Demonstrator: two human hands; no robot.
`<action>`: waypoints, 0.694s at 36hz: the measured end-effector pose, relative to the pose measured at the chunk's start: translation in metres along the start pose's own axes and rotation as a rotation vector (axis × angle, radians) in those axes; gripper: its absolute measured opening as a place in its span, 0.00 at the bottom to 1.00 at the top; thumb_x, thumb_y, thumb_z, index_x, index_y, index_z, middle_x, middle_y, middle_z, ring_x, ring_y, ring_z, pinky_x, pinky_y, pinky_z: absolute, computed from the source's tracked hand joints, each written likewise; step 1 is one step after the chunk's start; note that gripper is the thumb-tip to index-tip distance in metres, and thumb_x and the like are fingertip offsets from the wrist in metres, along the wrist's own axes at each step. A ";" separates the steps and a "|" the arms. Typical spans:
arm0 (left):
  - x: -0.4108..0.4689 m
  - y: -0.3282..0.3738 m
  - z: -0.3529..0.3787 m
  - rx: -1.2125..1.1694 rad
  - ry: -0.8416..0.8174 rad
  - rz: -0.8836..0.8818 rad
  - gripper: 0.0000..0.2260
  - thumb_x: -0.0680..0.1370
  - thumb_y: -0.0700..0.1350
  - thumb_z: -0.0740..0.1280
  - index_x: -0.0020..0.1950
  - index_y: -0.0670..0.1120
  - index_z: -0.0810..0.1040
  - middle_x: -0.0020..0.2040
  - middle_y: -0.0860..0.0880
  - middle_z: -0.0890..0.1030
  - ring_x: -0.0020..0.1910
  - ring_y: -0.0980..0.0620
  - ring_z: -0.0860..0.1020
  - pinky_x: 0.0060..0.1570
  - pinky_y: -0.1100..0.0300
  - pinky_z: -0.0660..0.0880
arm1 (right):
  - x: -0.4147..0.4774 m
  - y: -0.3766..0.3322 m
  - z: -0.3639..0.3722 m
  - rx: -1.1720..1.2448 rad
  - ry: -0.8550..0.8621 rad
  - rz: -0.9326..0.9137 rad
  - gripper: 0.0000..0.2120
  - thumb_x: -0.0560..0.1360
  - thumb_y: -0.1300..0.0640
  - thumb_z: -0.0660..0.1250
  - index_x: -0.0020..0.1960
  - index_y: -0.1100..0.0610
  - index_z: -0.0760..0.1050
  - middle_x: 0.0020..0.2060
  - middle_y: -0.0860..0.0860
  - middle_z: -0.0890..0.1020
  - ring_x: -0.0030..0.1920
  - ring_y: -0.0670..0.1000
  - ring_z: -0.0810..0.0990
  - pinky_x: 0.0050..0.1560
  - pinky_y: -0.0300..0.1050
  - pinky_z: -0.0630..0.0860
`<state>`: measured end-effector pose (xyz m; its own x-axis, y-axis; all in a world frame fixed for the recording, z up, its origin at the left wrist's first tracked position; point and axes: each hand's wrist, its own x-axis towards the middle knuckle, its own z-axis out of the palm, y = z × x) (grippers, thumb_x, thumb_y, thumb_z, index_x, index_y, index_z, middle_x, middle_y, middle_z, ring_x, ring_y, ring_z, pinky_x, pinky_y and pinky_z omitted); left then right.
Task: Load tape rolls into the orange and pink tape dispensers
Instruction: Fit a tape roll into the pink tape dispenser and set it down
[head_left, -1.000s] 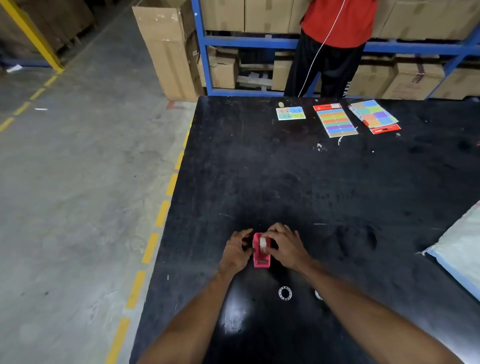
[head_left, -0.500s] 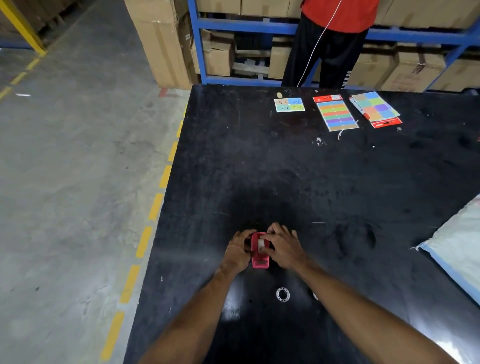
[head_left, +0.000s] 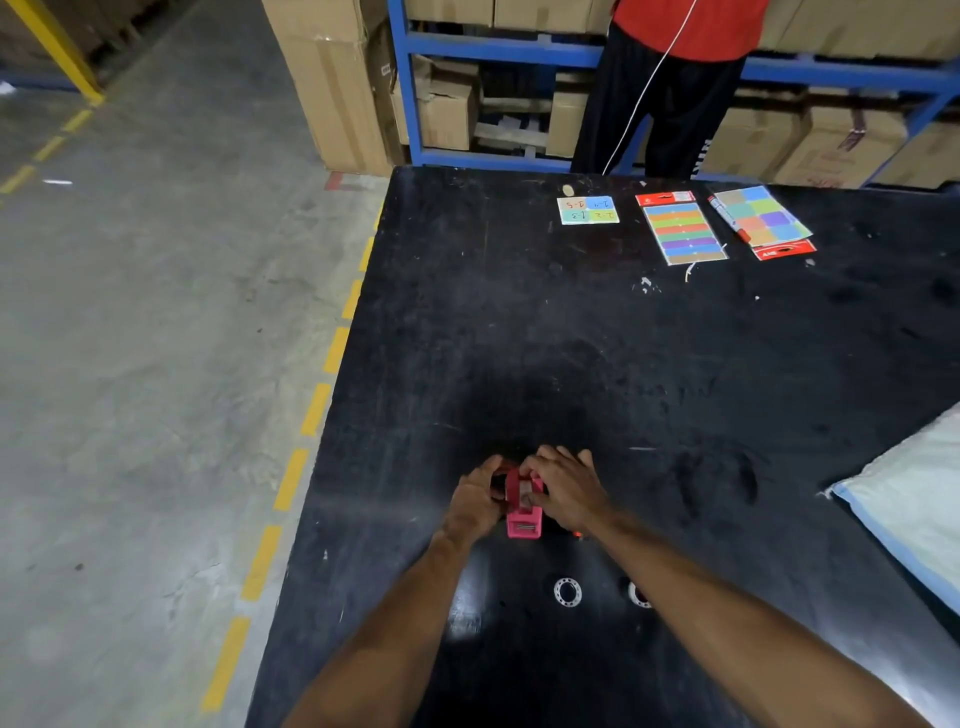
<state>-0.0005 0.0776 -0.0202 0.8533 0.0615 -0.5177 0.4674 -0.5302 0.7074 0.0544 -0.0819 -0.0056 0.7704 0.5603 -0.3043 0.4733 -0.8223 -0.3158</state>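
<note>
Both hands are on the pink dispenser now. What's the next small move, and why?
Probably press the roll fully down into the pink dispenser. The right hand has its fingers over the top where a pale roll shows, and the left hand braces the other side. Whether the roll is seated is hidden. A loose tape ring waits on the table for later.
</note>
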 end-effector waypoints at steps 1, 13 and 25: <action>0.000 0.000 0.000 0.000 0.009 -0.005 0.31 0.73 0.38 0.74 0.74 0.44 0.66 0.60 0.51 0.75 0.62 0.50 0.76 0.61 0.70 0.65 | -0.002 0.000 0.002 0.012 0.040 -0.015 0.12 0.74 0.47 0.67 0.57 0.45 0.73 0.52 0.44 0.76 0.56 0.49 0.73 0.51 0.49 0.59; 0.000 -0.004 0.001 -0.005 0.019 -0.013 0.30 0.74 0.38 0.72 0.74 0.47 0.66 0.64 0.49 0.76 0.60 0.53 0.76 0.67 0.66 0.67 | -0.011 0.000 0.008 -0.035 0.157 -0.053 0.08 0.72 0.46 0.63 0.46 0.48 0.75 0.44 0.44 0.81 0.46 0.49 0.76 0.48 0.48 0.59; 0.016 -0.023 0.008 0.033 0.015 0.000 0.30 0.73 0.38 0.71 0.73 0.53 0.66 0.65 0.47 0.77 0.62 0.49 0.77 0.66 0.53 0.74 | -0.009 -0.001 0.004 -0.087 0.157 -0.073 0.06 0.76 0.52 0.63 0.46 0.48 0.79 0.44 0.43 0.83 0.49 0.48 0.75 0.51 0.46 0.58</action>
<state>0.0003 0.0839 -0.0487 0.8568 0.0739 -0.5103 0.4596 -0.5580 0.6909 0.0452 -0.0860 -0.0058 0.7865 0.6023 -0.1369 0.5607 -0.7892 -0.2507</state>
